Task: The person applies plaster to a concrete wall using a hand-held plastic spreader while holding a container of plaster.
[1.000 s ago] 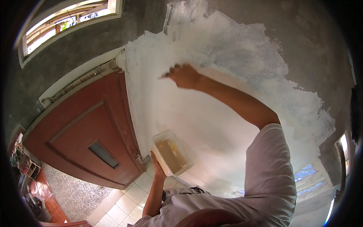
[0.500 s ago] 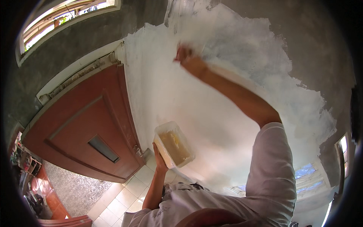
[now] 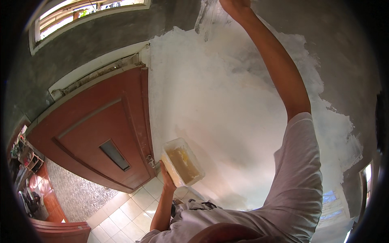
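My left hand (image 3: pixel 167 178) grips a translucent rectangular plastic tub (image 3: pixel 194 178) by its side. Pale yellowish-beige residue coats its inside. High up, my right hand (image 3: pixel 237 7) is at the top edge of the view, curled against the upper wall, and whatever its fingers hold is cut off or hidden. It is near the ragged upper border of a white coat (image 3: pixel 210 93) spread over the dark grey plaster (image 3: pixel 336 69).
A red-brown door (image 3: pixel 89 117) with a narrow glass panel stands at the left, beside a pale tiled floor (image 3: pixel 131 208). Above it is a framed window (image 3: pixel 89 12). At the far left are cluttered shelves (image 3: pixel 32 162); another window (image 3: pixel 366 182) is at the far right.
My right hand has risen from the middle of the white patch to the top edge of the view, its arm more upright. The tub in my left hand has shifted only slightly.
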A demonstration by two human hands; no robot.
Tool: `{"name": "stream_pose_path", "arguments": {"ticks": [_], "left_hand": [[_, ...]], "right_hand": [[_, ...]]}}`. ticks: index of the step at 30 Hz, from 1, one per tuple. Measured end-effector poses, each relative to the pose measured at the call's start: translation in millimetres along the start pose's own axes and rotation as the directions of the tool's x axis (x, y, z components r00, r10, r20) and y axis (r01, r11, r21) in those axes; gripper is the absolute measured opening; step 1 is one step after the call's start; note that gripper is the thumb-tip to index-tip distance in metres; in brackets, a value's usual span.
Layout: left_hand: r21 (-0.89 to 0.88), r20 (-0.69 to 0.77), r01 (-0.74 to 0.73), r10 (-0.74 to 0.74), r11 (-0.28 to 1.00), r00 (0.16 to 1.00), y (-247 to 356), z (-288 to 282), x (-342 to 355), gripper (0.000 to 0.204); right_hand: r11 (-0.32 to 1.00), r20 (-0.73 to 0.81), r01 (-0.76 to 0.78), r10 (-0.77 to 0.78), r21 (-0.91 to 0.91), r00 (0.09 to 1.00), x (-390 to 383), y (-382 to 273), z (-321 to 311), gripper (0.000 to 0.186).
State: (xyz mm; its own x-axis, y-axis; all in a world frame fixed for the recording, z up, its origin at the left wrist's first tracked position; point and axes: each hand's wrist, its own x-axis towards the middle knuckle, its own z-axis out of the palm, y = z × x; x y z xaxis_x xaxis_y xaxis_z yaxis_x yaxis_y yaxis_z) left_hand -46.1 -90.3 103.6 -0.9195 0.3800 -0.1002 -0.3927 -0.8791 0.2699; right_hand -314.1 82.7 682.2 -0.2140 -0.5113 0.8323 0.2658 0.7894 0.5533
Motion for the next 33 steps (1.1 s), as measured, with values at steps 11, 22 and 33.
{"name": "stream_pose_path", "arguments": {"ticks": [11,22,33], "left_hand": [[-0.012,-0.077,-0.033,0.032,0.999,0.996,0,11,0,0.071],[-0.138,-0.046,-0.121,0.115,0.983,0.992,15,-26,0,0.072],[-0.037,-0.087,-0.097,0.094,0.995,0.992,13,-26,-3,0.076]], "right_hand": [[0.873,0.212,0.488,-0.483,0.032,0.850,-306,-178,89,0.061],[0.969,0.233,0.130,-0.179,0.212,0.956,-34,-65,110,0.039],[0.749,0.572,0.468,-0.661,0.469,0.485,-271,-195,54,0.038]]}}
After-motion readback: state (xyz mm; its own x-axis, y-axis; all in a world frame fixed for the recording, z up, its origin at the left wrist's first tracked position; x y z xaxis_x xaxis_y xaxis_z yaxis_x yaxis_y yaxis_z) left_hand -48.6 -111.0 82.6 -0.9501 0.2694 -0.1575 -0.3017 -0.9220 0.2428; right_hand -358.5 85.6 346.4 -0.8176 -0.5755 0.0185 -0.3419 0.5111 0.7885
